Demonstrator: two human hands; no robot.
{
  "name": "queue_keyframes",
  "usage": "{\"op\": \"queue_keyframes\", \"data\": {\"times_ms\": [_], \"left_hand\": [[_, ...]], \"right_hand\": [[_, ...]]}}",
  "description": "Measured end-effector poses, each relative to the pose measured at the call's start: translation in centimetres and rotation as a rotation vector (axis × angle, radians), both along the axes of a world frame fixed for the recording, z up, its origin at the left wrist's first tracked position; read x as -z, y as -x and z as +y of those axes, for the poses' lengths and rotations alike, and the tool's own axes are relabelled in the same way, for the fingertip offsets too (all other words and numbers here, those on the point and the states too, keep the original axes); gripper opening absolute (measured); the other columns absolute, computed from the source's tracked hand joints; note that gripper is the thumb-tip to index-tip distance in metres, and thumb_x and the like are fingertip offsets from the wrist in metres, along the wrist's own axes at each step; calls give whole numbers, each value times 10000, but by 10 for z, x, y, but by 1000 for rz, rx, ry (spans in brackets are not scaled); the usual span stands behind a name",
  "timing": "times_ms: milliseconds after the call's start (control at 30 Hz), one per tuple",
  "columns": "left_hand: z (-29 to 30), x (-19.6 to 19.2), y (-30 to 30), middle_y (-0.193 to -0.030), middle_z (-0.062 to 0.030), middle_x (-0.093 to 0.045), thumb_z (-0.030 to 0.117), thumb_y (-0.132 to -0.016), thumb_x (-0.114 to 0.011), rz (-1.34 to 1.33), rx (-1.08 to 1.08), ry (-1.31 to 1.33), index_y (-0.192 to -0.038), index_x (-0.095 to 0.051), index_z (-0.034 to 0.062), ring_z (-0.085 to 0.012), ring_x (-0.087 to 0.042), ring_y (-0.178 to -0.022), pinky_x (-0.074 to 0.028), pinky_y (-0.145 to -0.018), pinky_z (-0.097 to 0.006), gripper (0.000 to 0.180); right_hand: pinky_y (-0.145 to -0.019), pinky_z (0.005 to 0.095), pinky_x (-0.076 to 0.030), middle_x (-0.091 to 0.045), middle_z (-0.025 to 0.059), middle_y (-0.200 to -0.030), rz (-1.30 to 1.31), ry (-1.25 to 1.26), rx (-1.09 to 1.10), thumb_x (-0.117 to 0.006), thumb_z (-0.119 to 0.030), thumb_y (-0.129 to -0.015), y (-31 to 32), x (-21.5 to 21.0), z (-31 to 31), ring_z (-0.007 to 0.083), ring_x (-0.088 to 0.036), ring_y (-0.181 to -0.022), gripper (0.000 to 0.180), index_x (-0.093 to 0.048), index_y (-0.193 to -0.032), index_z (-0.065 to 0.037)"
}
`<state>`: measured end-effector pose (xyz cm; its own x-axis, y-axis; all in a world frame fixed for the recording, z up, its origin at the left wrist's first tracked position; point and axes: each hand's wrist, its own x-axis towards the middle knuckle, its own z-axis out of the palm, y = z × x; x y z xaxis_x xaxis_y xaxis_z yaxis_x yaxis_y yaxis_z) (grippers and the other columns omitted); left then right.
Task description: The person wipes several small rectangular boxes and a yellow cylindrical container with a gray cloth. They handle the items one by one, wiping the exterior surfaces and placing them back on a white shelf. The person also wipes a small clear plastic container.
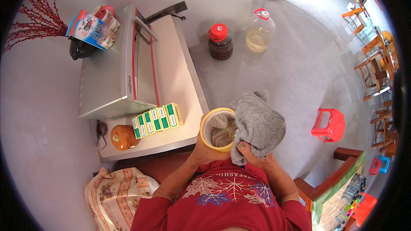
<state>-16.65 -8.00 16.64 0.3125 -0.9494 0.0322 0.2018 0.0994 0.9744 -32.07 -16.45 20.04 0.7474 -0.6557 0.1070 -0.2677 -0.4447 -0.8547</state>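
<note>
Wiping step, I judge: left hand [204, 150] clamps yellow cup [216, 129], right hand [257, 157] closed on grey cloth [259, 124] at rim; next needs cloth pressed deeper inside.

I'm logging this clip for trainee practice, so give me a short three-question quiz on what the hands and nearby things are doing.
1. True or false: the left hand holds the yellow cup.
2. What does the right hand grip? A) red stool B) grey cloth C) clear jug
3. Fill in: the green boxes lie on the white counter beside an orange ____.

Key
1. True: its fingers wrap the cup's side.
2. B: the grey cloth is pressed at the cup's rim; the red stool and clear jug stand on the floor, untouched.
3. Jar.
</note>
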Motion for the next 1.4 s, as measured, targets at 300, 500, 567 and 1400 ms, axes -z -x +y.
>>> {"op": "queue_keyframes", "data": {"times_ms": [300, 500, 567, 1400], "left_hand": [[16, -8, -2, -1236, -114, -395, 243, -440, -898, -160, -12, 85, -1284, -323, 11, -220, -422, -1155, -354, -967, -354, 1047], [11, 2, -11, -1230, -115, -408, 237, -436, -898, -121, -7, 73, -1287, -283, 22, -218, -433, -1146, -367, -965, -361, 1072], [11, 4, -6, -1225, -118, -417, 226, -438, -897, -34, -51, 39, -1286, -280, 22, -216, -435, -1144, -370, -964, -360, 1068], [133, 85, -82, -1143, -111, -481, 12, -588, -788, -263, -1081, -129, -1223, -299, 50, -215, -505, -1059, -437, -925, -359, 802]], "right_hand": [[-871, 306, -437, -577, 98, -1108, -304, -1025, 70, -562, -160, -861, -23, 2, -34, 181, -543, -1012, 354, -515, -1168, 10], [-895, 299, -451, -545, 116, -1179, -459, -1254, 104, -458, -192, -921, -18, 62, -18, 196, -562, -1032, 342, -483, -1202, 0], [-919, 304, -434, -513, 124, -1221, -634, -1480, 73, -369, -254, -948, -29, 50, -13, 195, -533, -1076, 368, -465, -1212, -16], [-750, 340, -510, -592, 122, -1031, -299, -1639, 303, -553, -150, -848, -23, 100, 32, 237, -601, -890, 517, -332, -1304, -42]]}}
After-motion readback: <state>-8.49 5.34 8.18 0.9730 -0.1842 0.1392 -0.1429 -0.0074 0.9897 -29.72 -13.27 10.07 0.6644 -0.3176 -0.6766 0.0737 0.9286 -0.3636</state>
